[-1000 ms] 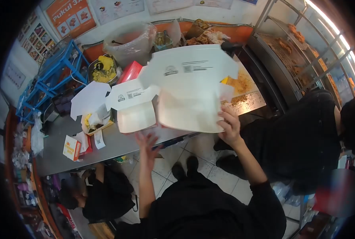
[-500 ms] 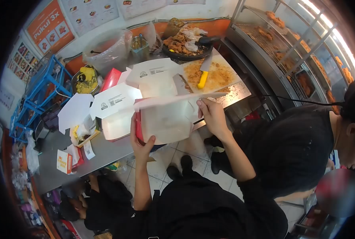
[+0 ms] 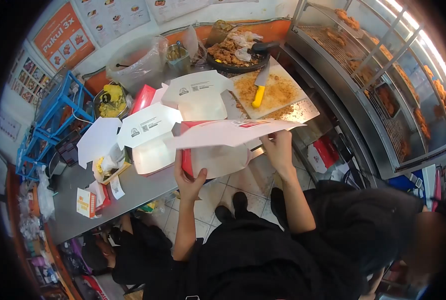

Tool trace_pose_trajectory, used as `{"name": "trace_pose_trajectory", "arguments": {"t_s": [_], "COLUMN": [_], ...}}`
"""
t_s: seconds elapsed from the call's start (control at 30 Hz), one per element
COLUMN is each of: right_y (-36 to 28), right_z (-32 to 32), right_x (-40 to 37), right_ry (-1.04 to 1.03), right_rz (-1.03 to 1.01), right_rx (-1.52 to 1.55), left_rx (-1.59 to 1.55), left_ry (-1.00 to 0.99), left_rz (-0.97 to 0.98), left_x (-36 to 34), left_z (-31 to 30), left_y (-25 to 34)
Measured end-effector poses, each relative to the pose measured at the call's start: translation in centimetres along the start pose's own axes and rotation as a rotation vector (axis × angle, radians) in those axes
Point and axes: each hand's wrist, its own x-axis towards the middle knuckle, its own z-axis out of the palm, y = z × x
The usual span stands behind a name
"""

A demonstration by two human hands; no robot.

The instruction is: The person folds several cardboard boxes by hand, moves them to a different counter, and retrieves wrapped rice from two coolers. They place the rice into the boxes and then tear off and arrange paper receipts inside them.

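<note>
One open food carton [image 3: 218,162], white inside and red along its left wall, is held at the front edge of a steel counter [image 3: 138,192], seen from my remote post. My left hand [image 3: 189,186] grips its left side, thumb on the near edge and fingers curled round the red wall. My right hand [image 3: 281,150] pinches the right part of the broad lid [image 3: 238,133], its fingers close together; the lid slants across above the carton's interior.

Just to the left, a white-lined box [image 3: 154,155] lies open on the counter, with a second printed box [image 3: 200,107] open behind the lid. Farther left, a smaller box [image 3: 109,171] holds wrapped food.

Beyond, a yellow-handled knife [image 3: 258,96] rests on a crumb-strewn cutting board [image 3: 285,94], near a black pan [image 3: 255,65] heaped with fried pieces. At right, a lit display cabinet [image 3: 378,75] holds more fried pieces on racks, while a co-worker in black [image 3: 350,222] bends below it. Another person [image 3: 140,250] in dark clothes is low at left, beside the counter.
</note>
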Motion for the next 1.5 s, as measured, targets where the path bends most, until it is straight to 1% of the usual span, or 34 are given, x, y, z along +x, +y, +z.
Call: {"name": "trace_pose_trajectory", "arguments": {"t_s": [0.07,0.13,0.2,0.23,0.27,0.33,0.37,0.4,0.47,0.5,0.57,0.6,0.63,0.67,0.7,0.73,0.8,0.83,0.87,0.93,0.97,1.0,1.03,1.07,1.1,1.13,1.17,1.2,1.27,1.33,1.37,1.4,1.47,1.5], "right_y": [-0.2,-1.3,-1.9,-2.7,-2.8,-2.6,-1.9,-2.2,-3.2,-3.1,-3.2,-3.3,-3.3,-3.2,-3.2,-3.0,-2.9,-3.6,-2.9,-1.0,-0.6,-0.6,-0.5,-0.2,0.0,0.5,1.1,2.0,3.3,4.8,5.7,5.6,5.4,6.9], "right_z": [-0.9,-1.3,-1.2,-1.4,-1.6,-2.1,-2.0,-2.2,-2.7,-2.6,-1.5,-1.0,-0.7,-0.6,-0.5,-0.3,0.3,0.7,1.4,2.7,2.7,2.6,2.6,3.1,3.2,3.0,2.5,1.8,1.0,0.3,-0.3,-1.8,-6.4,-8.5], "right_x": [0.5,0.6,0.5,0.4,0.5,1.0,1.4,1.2,1.0,1.0,0.5,0.4,0.3,0.3,0.4,0.3,0.1,-0.6,-0.6,-0.7,-0.9,-1.1,-1.2,-1.4,-1.2,-1.0,-0.5,0.4,1.4,1.7,1.6,1.7,1.4,1.0], "right_ry": [0.044,-0.002,0.001,0.013,0.016,0.012,0.03,0.039,0.021,0.003,-0.007,-0.026,-0.014,0.03,0.072,0.083,0.24,0.243,0.257,0.306,0.328,0.276,0.229,0.312,0.318,0.318,0.335,0.338,0.341,0.026,0.019,0.014,0.175,0.209], "right_rz": [-0.448,-0.42,-0.241,-0.16,-0.157,0.012,-0.082,-0.078,-0.217,-0.213,-0.16,-0.112,-0.109,-0.056,-0.002,0.002,-0.032,0.011,0.019,-0.059,-0.044,-0.014,0.016,-0.11,-0.068,-0.025,-0.005,-0.026,-0.048,-0.02,-0.111,-0.109,-0.152,-0.133], "right_rx": [-0.346,-0.414,-0.213,-0.154,-0.159,0.313,0.374,0.372,0.0,-0.012,0.041,0.098,0.097,0.095,0.094,0.092,0.053,-0.017,-0.02,-0.13,-0.143,-0.083,-0.022,0.042,-0.008,-0.057,-0.067,-0.109,-0.139,-0.132,-0.193,-0.193,-0.113,-0.061], "left_rx": [-0.002,0.003,-0.068,-0.206,-0.211,-0.612,-0.673,-0.673,-0.745,-0.746,-0.671,-0.67,-0.504,-0.339,-0.166,-0.169,-0.021,-0.031,-0.036,-0.214,-0.104,-0.117,0.028,0.17,0.234,0.223,0.183,0.147,0.084,-0.047,-0.082,-0.081,-0.183,-0.137], "left_ry": [-0.03,-0.02,0.035,0.044,0.041,-0.031,-0.032,-0.04,0.002,-0.008,0.043,0.03,0.066,0.099,0.051,0.04,0.068,0.1,0.085,0.103,0.095,0.065,0.116,0.166,0.139,0.112,0.09,0.075,0.033,0.053,0.1,0.103,0.395,0.467], "left_rz": [-0.046,-0.041,0.014,-0.059,-0.061,-0.424,-0.475,-0.481,-0.653,-0.659,-0.531,-0.535,-0.35,-0.164,0.007,0.005,0.145,0.128,0.123,0.082,0.08,0.065,0.09,0.119,0.156,0.142,0.081,0.025,0.05,0.072,0.011,0.008,-0.184,-0.204], "left_x": [-0.6,0.3,1.4,1.8,1.8,1.8,2.1,2.4,2.9,3.0,3.1,3.1,2.8,2.7,2.8,2.5,1.8,1.5,1.4,1.0,0.8,0.6,0.5,0.4,0.5,0.1,-0.4,-0.5,0.2,0.7,1.0,1.8,3.7,5.2], "left_z": [-0.9,-0.5,0.0,0.4,-0.1,-2.3,-2.9,-2.9,-2.6,-2.3,-1.6,-0.8,0.4,1.3,1.7,2.0,2.8,3.6,4.0,4.8,5.0,5.2,5.3,5.4,5.3,5.1,4.7,5.4,7.2,8.5,8.4,9.0,10.5,9.0], "left_y": [-0.7,0.7,1.6,2.0,1.5,-0.3,-1.3,-1.1,-0.7,-1.1,-1.8,-1.6,-0.9,-0.2,0.3,0.3,0.7,1.6,1.9,2.1,2.2,1.7,1.2,0.6,0.1,-0.4,-1.0,-0.6,-0.3,-1.1,-2.3,-2.5,-3.0,-5.1]}}
